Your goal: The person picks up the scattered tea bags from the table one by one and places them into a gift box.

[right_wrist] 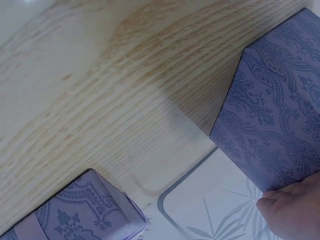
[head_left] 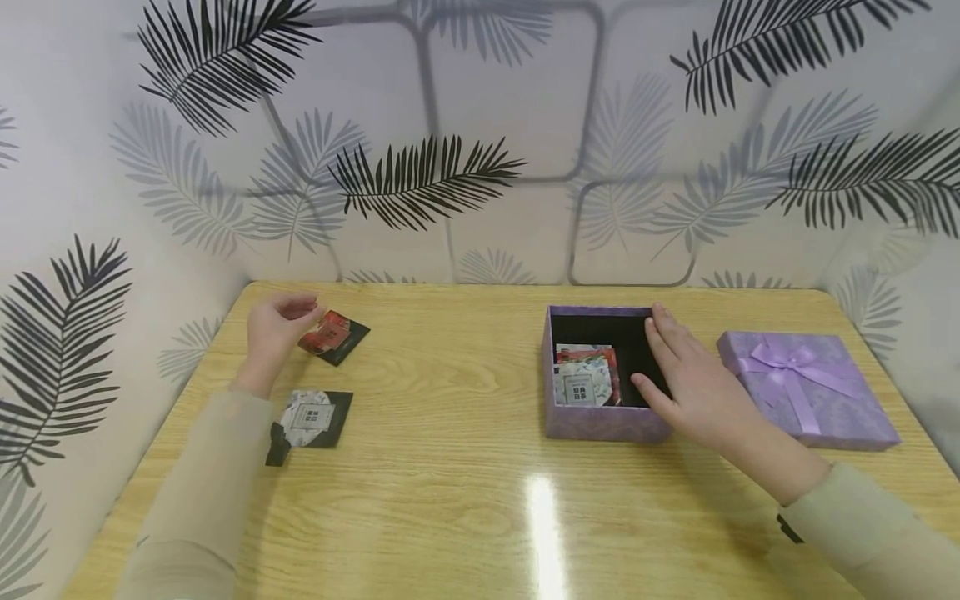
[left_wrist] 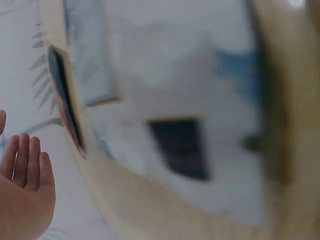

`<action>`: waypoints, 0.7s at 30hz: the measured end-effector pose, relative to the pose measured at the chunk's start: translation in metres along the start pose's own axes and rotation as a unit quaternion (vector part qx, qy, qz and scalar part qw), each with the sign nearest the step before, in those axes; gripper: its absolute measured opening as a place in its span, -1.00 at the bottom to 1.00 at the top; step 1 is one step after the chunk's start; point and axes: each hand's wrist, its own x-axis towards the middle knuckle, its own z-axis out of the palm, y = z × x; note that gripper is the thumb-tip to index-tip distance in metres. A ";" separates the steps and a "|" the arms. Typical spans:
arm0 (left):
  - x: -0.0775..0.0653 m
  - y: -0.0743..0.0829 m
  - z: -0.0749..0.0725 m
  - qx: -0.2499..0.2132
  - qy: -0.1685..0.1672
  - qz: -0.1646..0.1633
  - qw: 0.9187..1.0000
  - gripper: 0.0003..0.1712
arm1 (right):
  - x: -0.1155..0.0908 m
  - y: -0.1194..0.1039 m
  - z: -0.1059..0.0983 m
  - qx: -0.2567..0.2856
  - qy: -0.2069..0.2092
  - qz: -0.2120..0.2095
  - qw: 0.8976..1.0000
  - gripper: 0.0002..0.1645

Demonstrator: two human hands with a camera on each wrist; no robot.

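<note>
My left hand point(head_left: 273, 333) hovers at the upper left, next to a flat red and black packet point(head_left: 333, 335). Its fingers look extended and apart from the packet in the left wrist view. Nearer me lies a white and black printed packet point(head_left: 311, 418), large and blurred in the left wrist view. A purple patterned box point(head_left: 607, 423) stands without its lid, with white and red packets point(head_left: 587, 379) in its left part. My right hand point(head_left: 697, 383) rests on the box's right wall, fingers fairly straight along the rim. The right wrist view shows fingertips at the box's edge.
A purple lid point(head_left: 817, 387) with a ribbon bow lies to the right of the box, close to my right forearm. The wooden table point(head_left: 450, 500) ends at a leaf-patterned wall covering point(head_left: 495, 225) behind and at the left.
</note>
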 end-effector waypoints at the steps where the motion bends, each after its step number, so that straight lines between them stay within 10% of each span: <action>1: 0.000 -0.003 0.001 -0.002 0.000 0.001 1.000 -0.54 | 0.000 0.000 0.000 0.000 0.000 -0.001 1.000 -0.01; 21: -0.004 -0.024 0.009 -0.009 -0.056 -0.052 0.997 -0.34 | -0.002 0.001 0.000 0.001 0.006 -0.005 1.000 -0.02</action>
